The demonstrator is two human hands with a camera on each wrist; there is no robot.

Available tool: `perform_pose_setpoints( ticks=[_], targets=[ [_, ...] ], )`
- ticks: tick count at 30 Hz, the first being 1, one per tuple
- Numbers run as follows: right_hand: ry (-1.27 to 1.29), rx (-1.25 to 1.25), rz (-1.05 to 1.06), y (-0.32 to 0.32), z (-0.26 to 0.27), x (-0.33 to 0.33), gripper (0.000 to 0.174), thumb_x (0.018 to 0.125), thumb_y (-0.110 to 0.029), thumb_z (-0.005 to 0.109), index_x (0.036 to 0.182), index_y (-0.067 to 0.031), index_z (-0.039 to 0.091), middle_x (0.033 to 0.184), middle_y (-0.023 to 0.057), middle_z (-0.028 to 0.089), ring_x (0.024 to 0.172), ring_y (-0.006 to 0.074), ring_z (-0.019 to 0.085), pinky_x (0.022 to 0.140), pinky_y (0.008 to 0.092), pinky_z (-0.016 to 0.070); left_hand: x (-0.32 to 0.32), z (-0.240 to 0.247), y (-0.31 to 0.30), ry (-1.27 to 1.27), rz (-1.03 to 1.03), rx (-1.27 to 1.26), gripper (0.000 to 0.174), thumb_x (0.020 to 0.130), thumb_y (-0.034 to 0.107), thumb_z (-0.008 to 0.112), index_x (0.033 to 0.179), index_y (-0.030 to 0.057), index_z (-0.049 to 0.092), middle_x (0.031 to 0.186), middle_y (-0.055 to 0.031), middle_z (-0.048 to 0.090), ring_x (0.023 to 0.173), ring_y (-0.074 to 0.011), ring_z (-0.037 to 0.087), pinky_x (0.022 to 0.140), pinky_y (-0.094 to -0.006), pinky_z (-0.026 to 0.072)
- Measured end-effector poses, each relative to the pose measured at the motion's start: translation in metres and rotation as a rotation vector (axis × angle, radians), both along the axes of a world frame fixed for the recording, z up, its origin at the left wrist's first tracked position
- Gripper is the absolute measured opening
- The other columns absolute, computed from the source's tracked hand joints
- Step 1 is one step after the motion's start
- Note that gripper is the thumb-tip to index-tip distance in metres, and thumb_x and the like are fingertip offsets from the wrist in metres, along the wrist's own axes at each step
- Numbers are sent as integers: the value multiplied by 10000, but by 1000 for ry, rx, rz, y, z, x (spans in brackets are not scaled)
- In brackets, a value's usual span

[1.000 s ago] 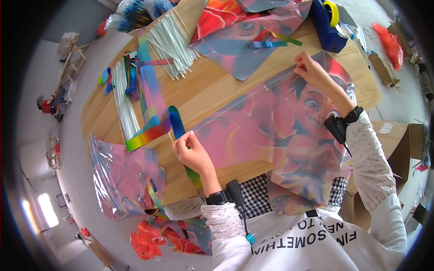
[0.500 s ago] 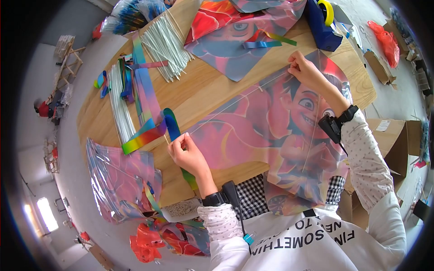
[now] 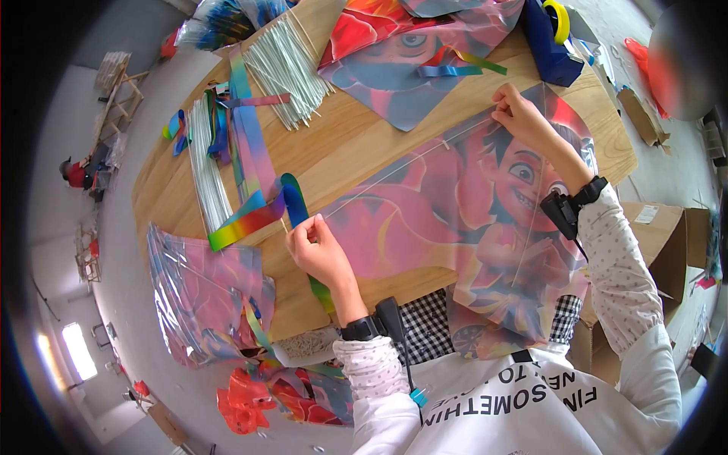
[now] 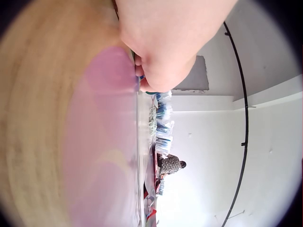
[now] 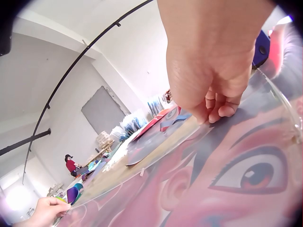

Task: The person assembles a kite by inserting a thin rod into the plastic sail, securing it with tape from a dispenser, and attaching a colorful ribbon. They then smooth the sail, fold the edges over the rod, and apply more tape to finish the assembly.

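Note:
A thin, see-through kite [image 3: 402, 235] printed with a cartoon face lies over the table and hangs past its front edge onto the lap. Along its upper edge runs a slender white rod [image 3: 387, 175]. My left hand [image 3: 322, 254] pinches the kite's narrow left tip, thumb and finger together at the rod's end. Farther right, my right hand [image 3: 527, 125] pinches the same edge near the printed hair; its fingertips press down there in the right wrist view. A rainbow ribbon [image 3: 250, 224] loops beside the left hand.
Bundles of white rods [image 3: 284, 72] lie on the far left of the wooden table [image 3: 356, 144]. Another printed kite [image 3: 387, 83] is at the back, beside a blue tape dispenser [image 3: 557, 57]. Folded kites [image 3: 205, 296] lie at the left edge. A cardboard box [image 3: 652, 235] stands at right.
Both hands keep their hold on the kite's edge, and the kite barely shifts. The head view sways slightly. A blurred round grey shape has appeared at upper right, over the red bag.

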State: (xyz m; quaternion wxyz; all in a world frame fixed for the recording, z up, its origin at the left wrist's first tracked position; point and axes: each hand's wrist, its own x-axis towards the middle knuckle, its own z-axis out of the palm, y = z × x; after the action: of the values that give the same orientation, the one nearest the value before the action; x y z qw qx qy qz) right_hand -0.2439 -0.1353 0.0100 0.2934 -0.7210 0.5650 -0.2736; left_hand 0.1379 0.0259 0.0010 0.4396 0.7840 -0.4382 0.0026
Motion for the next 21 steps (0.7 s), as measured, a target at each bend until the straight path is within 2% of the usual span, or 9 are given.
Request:
perform_pose_setpoints(
  ticks=[14,21],
  targets=[
    [29,30,6,-2,1,2,305,888,-22,658,1099,-16,438,808,153,610,795,323,631,732,391,490,-2,0,0,5,-22,1,63,892,44,727,870,6,681,850,-62,578,724,-178,601,664,-325,499],
    [107,44,-30,-1,1,7,305,921,-66,617,1140,-5,413,914,246,656,929,456,632,787,485,486,-6,2,0,10,-46,-28,58,896,29,714,867,-1,673,848,-63,572,730,-183,592,663,-322,496]
  ],
)
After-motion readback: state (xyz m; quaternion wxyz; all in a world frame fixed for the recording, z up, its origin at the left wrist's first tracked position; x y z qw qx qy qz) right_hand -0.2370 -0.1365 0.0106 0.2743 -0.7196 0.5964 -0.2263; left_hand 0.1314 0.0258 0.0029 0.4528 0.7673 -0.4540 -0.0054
